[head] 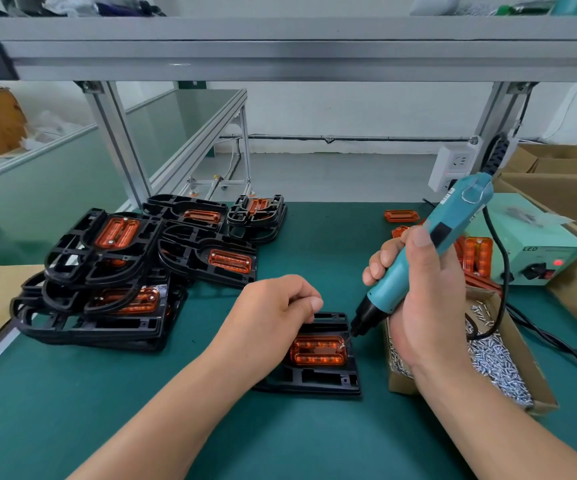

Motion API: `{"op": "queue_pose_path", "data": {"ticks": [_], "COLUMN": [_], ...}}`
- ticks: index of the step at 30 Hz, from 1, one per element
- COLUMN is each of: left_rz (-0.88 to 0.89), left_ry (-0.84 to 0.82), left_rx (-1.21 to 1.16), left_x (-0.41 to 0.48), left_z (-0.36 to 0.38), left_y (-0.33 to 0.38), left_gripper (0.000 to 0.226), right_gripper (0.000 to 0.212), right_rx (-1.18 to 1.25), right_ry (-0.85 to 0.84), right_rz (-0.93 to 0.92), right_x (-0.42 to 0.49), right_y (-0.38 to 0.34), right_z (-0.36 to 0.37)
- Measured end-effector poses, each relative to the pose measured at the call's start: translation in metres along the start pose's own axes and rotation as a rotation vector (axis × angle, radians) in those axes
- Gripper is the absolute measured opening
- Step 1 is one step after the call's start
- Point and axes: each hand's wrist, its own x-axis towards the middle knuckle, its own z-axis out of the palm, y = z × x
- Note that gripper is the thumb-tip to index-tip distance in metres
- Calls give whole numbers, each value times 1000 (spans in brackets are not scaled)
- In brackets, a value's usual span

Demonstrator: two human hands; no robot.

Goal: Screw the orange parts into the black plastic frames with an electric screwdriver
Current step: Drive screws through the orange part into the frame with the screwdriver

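Your right hand (425,299) gripped the screwdriver (429,251) at a tilt; couldn't tell what your left hand (273,310) held. The bit could've slipped and scarred the orange part (318,350).

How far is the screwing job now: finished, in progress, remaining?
Done: the stacked frames at left carry orange parts. In hand: the right hand grips the electric screwdriver, tip at the right end of the orange part in the front frame, where the left hand rests. Remaining: loose orange parts beside the power unit.

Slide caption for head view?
Right hand sets electric screwdriver on orange part in black frame; left hand on frame.
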Motion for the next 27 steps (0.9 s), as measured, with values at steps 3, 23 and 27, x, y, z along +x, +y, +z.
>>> {"op": "queue_pose_path", "data": {"ticks": [3, 23, 27], "left_rz": [11, 348, 367], "left_ry": [-4, -189, -192], "left_rx": [49, 391, 411], "left_x": [-1, 2, 2], "left_z": [0, 3, 3], "left_y": [-1, -4, -4], "left_gripper": [8, 15, 17], "right_gripper": [28, 47, 48], "right_rx": [-17, -126, -94], "right_ry": [-20, -226, -231], "right_rz": [-10, -95, -60], "right_x": [-2, -6, -4], "right_y": [-2, 2, 2], "right_z": [1, 13, 15]}}
